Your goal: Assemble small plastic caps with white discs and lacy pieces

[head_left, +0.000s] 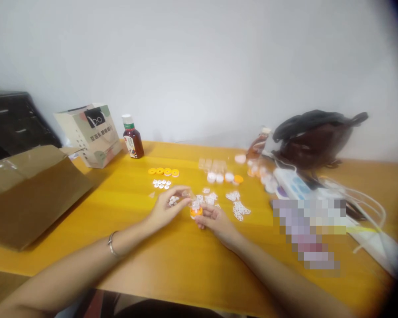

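Note:
In the middle of the table, my right hand [216,219] grips a small round orange-and-white cap [196,213], with a clear part [195,204] on top. My left hand [167,206] is curled just left of it. Its thumb and forefinger close around a small clear plastic piece [186,193], whose shape is blurred. Small white pieces [173,201] lie under the left hand, partly hidden by it. Beyond my hands are flat white cut-out pieces [240,208], and others lie closer to my right fingers. Rows of small white discs [161,183] and yellow rings [163,171] lie farther left.
Clear containers [212,165] and white caps [220,177] stand farther back. At left are a cardboard box [36,190], a paper bag [99,137] and a dark red bottle [133,140]. A dark bag [313,141], a power strip [292,183] and cables crowd the right.

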Demonstrator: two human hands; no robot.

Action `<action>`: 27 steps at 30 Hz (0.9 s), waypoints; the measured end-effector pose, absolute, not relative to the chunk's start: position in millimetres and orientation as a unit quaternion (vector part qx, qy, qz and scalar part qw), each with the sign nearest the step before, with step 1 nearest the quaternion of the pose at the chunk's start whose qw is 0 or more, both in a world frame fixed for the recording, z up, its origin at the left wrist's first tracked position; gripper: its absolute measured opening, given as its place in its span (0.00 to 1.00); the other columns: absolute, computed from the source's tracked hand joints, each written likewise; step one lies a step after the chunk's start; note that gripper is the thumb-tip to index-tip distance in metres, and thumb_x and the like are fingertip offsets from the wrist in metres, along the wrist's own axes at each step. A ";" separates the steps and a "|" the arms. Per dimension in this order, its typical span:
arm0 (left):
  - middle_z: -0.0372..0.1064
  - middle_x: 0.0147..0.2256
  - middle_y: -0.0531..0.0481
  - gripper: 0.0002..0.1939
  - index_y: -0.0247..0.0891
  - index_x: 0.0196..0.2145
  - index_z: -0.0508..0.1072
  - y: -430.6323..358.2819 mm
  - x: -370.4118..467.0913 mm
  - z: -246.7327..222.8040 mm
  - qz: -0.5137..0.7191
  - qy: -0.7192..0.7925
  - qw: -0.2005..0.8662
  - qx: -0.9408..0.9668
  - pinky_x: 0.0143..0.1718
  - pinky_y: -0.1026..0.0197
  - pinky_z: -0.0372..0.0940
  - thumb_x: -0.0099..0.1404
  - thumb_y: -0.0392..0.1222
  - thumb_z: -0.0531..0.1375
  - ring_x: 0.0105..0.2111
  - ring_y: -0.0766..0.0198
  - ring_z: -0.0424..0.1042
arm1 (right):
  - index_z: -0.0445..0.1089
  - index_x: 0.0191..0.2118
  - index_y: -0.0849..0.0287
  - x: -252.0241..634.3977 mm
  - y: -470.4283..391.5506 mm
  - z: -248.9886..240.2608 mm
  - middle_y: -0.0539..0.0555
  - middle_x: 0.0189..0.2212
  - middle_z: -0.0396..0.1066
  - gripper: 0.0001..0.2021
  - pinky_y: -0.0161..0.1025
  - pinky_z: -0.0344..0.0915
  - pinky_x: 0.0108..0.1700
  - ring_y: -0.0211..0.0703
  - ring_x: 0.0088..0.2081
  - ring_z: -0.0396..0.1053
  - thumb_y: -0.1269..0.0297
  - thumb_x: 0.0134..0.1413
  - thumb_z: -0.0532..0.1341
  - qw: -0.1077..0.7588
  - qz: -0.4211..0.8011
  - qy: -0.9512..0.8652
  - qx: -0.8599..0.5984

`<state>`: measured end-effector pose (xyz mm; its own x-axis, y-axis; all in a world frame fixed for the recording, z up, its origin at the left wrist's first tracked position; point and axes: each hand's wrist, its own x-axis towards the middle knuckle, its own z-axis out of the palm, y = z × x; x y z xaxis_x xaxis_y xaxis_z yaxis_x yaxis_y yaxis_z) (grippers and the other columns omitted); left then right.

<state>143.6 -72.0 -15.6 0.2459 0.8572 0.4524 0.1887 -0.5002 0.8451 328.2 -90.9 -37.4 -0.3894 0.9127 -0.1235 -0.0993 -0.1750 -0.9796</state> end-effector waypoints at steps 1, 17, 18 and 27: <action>0.69 0.37 0.47 0.14 0.36 0.43 0.68 -71.9 143.5 -16.4 0.496 0.367 0.337 0.711 0.42 0.62 0.62 0.58 0.41 0.59 0.37 0.64 0.68 | 0.69 0.37 0.60 328.3 -91.2 -37.2 0.47 0.22 0.67 0.17 0.32 0.58 0.27 0.31 0.21 0.61 0.60 0.38 0.67 0.382 0.655 -0.517 -0.397; 0.70 0.39 0.46 0.16 0.38 0.42 0.71 -79.4 150.3 -30.4 0.444 0.375 0.362 0.729 0.45 0.59 0.61 0.56 0.43 0.61 0.39 0.61 0.68 | 0.70 0.37 0.59 329.1 -92.2 -36.7 0.45 0.20 0.65 0.16 0.32 0.59 0.27 0.31 0.21 0.61 0.61 0.39 0.67 0.372 0.652 -0.532 -0.392; 0.71 0.38 0.46 0.16 0.37 0.42 0.71 -79.4 150.2 -30.2 0.445 0.376 0.368 0.725 0.45 0.59 0.61 0.56 0.43 0.61 0.39 0.61 0.68 | 0.70 0.36 0.59 329.2 -92.4 -36.6 0.45 0.20 0.65 0.15 0.32 0.58 0.26 0.31 0.21 0.61 0.60 0.39 0.67 0.371 0.654 -0.533 -0.390; 0.70 0.36 0.45 0.14 0.34 0.42 0.69 -73.2 145.3 -25.6 0.422 0.323 0.474 0.702 0.41 0.60 0.63 0.59 0.41 0.58 0.36 0.63 0.69 | 0.69 0.32 0.61 330.6 -93.5 -36.9 0.47 0.20 0.66 0.13 0.31 0.57 0.25 0.30 0.20 0.62 0.56 0.45 0.63 0.352 0.669 -0.553 -0.351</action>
<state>145.3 -73.2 -25.6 0.4353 0.8536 0.2861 0.0531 -0.3415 0.9384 330.6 -93.5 -36.9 -0.5062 0.8586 -0.0816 -0.0824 -0.1423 -0.9864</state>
